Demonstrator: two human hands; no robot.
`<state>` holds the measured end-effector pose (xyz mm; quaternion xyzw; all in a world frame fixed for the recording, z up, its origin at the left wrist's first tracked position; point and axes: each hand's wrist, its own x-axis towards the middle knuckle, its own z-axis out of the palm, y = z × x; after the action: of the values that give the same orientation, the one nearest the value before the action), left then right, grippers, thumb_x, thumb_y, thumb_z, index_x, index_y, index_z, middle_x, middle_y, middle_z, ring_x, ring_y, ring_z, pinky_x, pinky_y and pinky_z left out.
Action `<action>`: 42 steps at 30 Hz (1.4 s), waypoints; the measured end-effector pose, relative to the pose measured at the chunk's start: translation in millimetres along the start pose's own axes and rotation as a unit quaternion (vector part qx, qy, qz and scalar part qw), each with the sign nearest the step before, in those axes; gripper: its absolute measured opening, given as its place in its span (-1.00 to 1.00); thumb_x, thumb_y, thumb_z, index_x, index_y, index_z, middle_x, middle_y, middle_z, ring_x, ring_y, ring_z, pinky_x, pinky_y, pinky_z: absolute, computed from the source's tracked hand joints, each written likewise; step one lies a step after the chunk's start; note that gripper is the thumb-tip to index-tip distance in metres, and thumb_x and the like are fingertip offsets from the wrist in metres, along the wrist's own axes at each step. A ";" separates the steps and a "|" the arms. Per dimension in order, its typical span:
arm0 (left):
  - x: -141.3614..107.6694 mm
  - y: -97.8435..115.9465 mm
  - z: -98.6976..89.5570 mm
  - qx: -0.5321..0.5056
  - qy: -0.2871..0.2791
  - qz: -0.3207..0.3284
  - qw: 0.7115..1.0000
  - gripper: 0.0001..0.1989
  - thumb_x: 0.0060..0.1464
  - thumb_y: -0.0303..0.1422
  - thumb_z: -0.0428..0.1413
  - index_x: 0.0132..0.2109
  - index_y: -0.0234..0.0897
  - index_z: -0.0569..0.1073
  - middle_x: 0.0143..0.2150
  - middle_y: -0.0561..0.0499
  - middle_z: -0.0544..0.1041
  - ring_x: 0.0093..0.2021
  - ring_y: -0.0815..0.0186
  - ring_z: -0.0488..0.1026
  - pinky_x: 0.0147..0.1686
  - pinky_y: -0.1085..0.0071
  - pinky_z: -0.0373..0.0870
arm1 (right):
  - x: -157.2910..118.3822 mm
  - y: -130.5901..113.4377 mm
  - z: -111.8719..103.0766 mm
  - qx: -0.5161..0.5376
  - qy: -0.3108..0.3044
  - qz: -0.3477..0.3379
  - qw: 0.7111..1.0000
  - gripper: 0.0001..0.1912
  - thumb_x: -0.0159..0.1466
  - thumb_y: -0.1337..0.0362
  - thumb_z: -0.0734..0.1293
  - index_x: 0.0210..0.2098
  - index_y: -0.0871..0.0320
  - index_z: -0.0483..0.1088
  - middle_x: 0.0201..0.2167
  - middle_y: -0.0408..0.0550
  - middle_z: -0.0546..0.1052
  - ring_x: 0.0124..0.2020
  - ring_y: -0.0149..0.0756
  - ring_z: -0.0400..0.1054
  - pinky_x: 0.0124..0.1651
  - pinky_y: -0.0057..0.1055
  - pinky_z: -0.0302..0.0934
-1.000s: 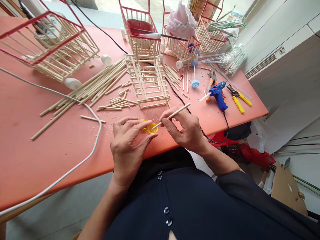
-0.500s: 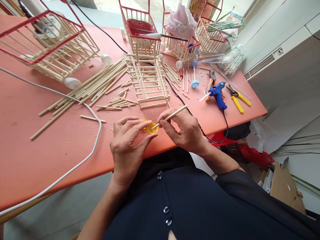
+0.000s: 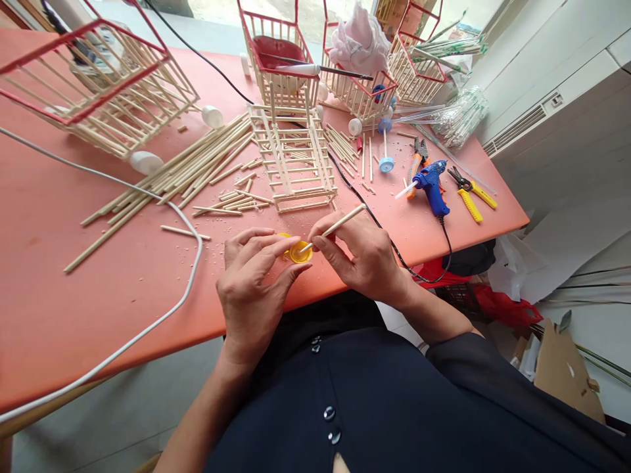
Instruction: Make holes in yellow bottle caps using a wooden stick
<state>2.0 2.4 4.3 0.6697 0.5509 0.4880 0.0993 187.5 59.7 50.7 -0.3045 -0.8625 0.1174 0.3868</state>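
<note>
Between thumb and fingers, my left hand (image 3: 254,279) grips a yellow bottle cap (image 3: 300,253) at the table's near edge. A second yellow piece (image 3: 283,235) shows partly behind the fingers. My right hand (image 3: 362,253) pinches a thin wooden stick (image 3: 345,221), slanted, its lower end at the inside of the cap. Just beyond both hands lies a small frame of glued sticks (image 3: 300,171). Whether the stick is fixed to the cap I cannot tell.
Long sticks (image 3: 172,171) and short cut pieces lie to the left. A blue glue gun (image 3: 432,187) and yellow-handled pliers (image 3: 472,197) are on the right. Red-rimmed stick carts (image 3: 93,85) stand at the back. A white cable (image 3: 185,289) crosses the left side.
The stick in my right hand has tilted slightly and its upper end has shifted a little left. My left hand stays on the cap. The whole view has moved slightly.
</note>
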 end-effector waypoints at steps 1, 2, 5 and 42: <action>0.1 -0.1 -0.3 -0.002 0.000 -0.001 1.000 -0.77 0.30 -0.20 0.30 0.07 -0.06 0.63 -0.05 -0.03 0.70 0.13 0.09 0.53 0.20 0.10 0.43 | 0.7 -0.4 -0.1 0.002 0.002 -0.006 1.000 -0.90 0.53 0.34 0.29 -0.11 0.14 0.45 -0.20 -0.07 0.67 -0.20 -0.37 0.54 -0.07 -0.38 0.35; 0.1 -0.3 -0.5 -0.003 0.000 -0.002 1.000 -0.77 0.30 -0.20 0.30 0.07 -0.06 0.63 -0.05 -0.03 0.70 0.13 0.09 0.53 0.20 0.10 0.44 | 1.3 -0.8 -0.3 0.003 0.003 -0.011 1.000 -0.91 0.53 0.35 0.30 -0.12 0.14 0.45 -0.20 -0.07 0.68 -0.20 -0.37 0.54 -0.05 -0.39 0.35; 0.3 -1.1 -1.0 -0.008 -0.006 -0.004 1.000 -0.76 0.30 -0.19 0.30 0.07 -0.04 0.63 -0.05 -0.02 0.70 0.13 0.09 0.53 0.20 0.10 0.44 | 2.0 -1.3 -0.7 0.000 -0.003 -0.017 1.000 -0.92 0.53 0.33 0.31 -0.12 0.14 0.45 -0.20 -0.08 0.68 -0.19 -0.35 0.54 0.00 -0.37 0.35; -4.8 -8.8 12.9 0.050 -0.054 -0.030 0.997 -0.83 0.28 -0.32 0.29 -0.01 0.02 0.64 0.23 -0.09 0.60 0.48 -0.16 0.27 0.44 -0.23 0.22 | -5.8 23.2 16.4 -0.095 -0.070 -0.059 0.991 -0.74 0.62 0.23 0.15 -0.14 0.14 0.40 -0.27 -0.06 0.62 -0.26 -0.28 0.39 -0.12 -0.31 0.16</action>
<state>6.6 7.0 -10.7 0.6823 0.5885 0.4197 0.1097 188.4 74.9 26.0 -0.2792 -0.9114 0.0327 0.3006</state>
